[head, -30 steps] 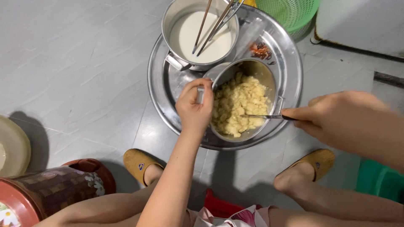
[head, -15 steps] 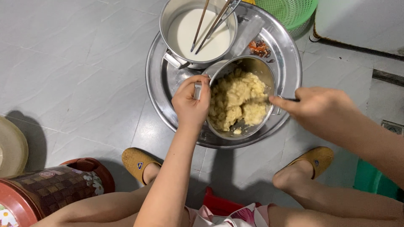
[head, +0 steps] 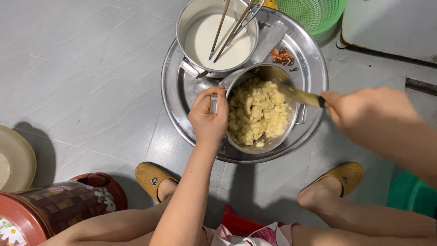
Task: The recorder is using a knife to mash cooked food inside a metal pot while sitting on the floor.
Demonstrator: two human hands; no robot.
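On the grey tiled floor, between the person's feet, sat a small metal pot [head: 268,136] heaped with lumpy yellow mash [head: 257,114]. It stood tilted on the near part of a wide round steel tray [head: 314,59]. The left hand [head: 209,118] gripped the pot's left handle, fingers curled tight around it, thumb over the rim. The right hand [head: 368,114] came in from the right, blurred, its fingers closed on the dark handle of a flat-bladed utensil [head: 300,95] whose blade dipped over the far rim toward the mash.

Behind that pot, on the far part of the same tray, stood a second metal pot [head: 191,27] holding white liquid, with chopsticks [head: 218,29] and what looked like a wire whisk leaning inside. Just right of it on the tray lay a small heap of reddish scraps [head: 281,55] and a flat metal piece I could not identify.

A green plastic basket [head: 318,13] stood beyond the tray at the top edge. Yellow slippers were on both feet, the left one [head: 152,180] and the right one [head: 341,175] either side of the tray's near rim. A brown and red patterned container [head: 54,209] lay at the lower left, with a pale round dish [head: 22,159] beside it. A green object [head: 412,193] showed at the lower right.
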